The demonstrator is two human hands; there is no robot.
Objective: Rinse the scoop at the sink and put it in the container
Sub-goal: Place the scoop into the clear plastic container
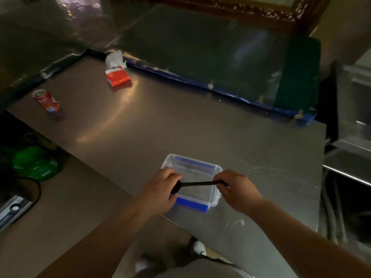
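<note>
Both hands hold scoop (197, 184) over box (217, 171): L hand (160, 191) grips bowel end, R hand (239, 189) pinches handle

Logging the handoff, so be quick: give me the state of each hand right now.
Left hand: closed on the bowl end of the black scoop, above the clear container.
Right hand: closed on the scoop's handle end.

Scoop (197, 184) ends hidden in hands.
</note>
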